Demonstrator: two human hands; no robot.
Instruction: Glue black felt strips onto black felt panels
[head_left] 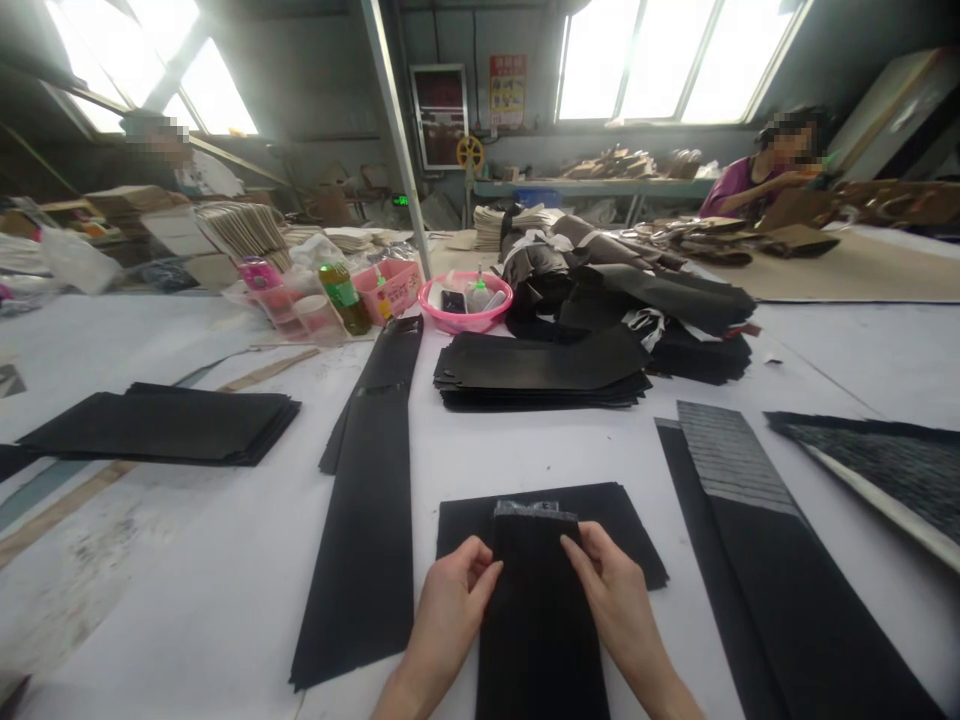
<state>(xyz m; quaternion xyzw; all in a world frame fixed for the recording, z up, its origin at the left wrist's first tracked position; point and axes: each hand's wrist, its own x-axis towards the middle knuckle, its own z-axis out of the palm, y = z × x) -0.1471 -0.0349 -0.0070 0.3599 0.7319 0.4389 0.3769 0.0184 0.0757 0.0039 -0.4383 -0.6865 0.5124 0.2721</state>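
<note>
A long black strip (538, 620) with a grey band along its far end lies in front of me, over a wider black piece (622, 530). My left hand (457, 600) is closed at the strip's left edge, thumb and index finger pinched there near the far end. At the right edge, my right hand (619, 590) pinches the strip with the thumb on top. Clear, shiny material (529, 507) shows just beyond the grey band. The near end of the strip runs out of view.
Black strips lie left (367, 540) and right (795, 580) of me. Ahead sit a stack of black pieces (540, 365), a pink basin (465, 315) and a bottle (345, 300). Another black stack (165, 425) lies far left. Two people work farther back.
</note>
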